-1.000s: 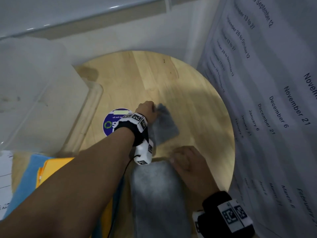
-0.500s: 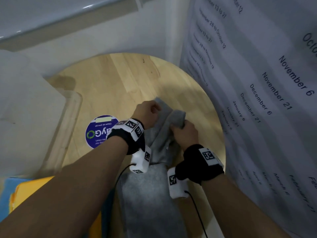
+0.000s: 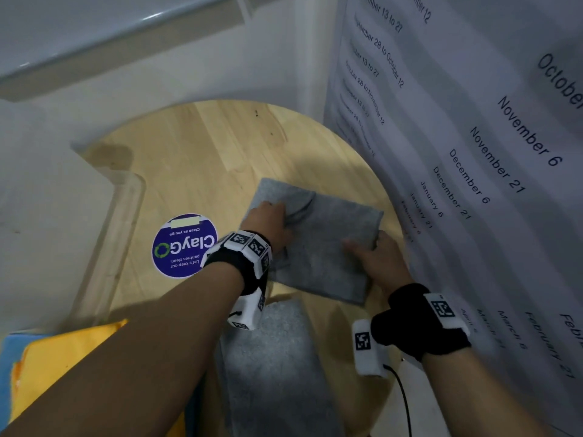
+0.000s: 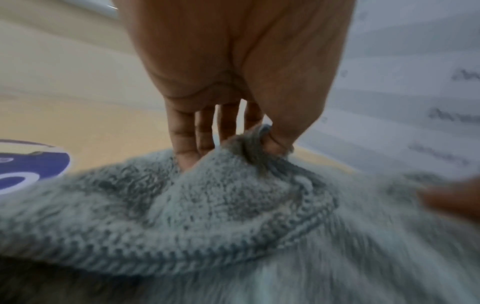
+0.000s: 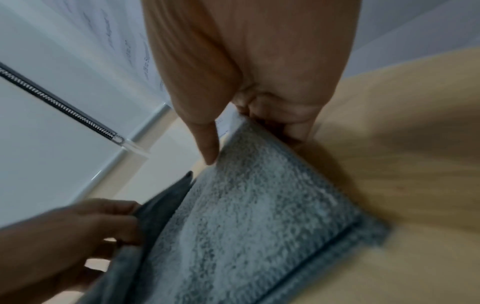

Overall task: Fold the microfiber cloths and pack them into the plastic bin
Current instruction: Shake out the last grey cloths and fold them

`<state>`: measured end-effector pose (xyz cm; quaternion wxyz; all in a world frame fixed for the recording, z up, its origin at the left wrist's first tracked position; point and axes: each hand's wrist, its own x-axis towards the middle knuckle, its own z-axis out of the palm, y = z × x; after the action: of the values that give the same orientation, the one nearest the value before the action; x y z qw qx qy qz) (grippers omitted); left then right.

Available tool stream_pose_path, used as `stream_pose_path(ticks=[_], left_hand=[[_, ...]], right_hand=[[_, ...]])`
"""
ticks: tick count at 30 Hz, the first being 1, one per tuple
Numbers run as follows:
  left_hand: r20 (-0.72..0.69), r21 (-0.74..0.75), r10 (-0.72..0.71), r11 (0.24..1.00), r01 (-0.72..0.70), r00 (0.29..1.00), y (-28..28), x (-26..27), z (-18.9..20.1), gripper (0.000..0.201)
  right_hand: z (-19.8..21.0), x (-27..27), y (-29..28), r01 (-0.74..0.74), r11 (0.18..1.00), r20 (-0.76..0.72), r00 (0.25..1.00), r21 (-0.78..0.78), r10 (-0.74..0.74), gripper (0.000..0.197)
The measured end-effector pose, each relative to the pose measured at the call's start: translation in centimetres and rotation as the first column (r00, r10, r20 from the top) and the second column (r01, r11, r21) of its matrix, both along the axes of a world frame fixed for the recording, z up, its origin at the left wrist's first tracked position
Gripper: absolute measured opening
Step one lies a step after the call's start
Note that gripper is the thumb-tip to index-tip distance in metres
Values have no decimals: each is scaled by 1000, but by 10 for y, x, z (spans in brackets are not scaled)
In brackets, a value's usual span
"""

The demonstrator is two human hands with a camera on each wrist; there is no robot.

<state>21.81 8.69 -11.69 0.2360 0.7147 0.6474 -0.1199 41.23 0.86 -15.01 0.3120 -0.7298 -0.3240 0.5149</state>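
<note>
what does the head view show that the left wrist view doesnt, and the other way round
Only the head view shows the second grey cloth lying nearer the person, the yellow cloth, the clear bin, the whole round table and the right hand gripping the cloth's right edge.

Only the left wrist view shows the left hand close up: thumb and fingers pinching a bunched corner, and the stitched hem.

Both show the grey cloth, the purple sticker and the dated sheet.
</note>
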Motion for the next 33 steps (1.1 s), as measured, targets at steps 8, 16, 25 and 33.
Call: stream_pose_path(ticks=[8,16,25,33], left_hand=[[387,-110,591,792,-601,708,28,-62,42,42],[250,-20,457,884,-468,853,22,-67,39,30],[166,70,74,994,-87,983,13,0,46,49],[100,36,82,996,-86,992,25,-56,43,30]], right_hand=[[-2,26,6,123,992,162,979,13,-124,29],[1,38,6,124,991,175,976,50,-130,35],[13,25,5,95,984,169,978,148,-120,33],[9,31,0,131,980,129,980,151,-151,31]])
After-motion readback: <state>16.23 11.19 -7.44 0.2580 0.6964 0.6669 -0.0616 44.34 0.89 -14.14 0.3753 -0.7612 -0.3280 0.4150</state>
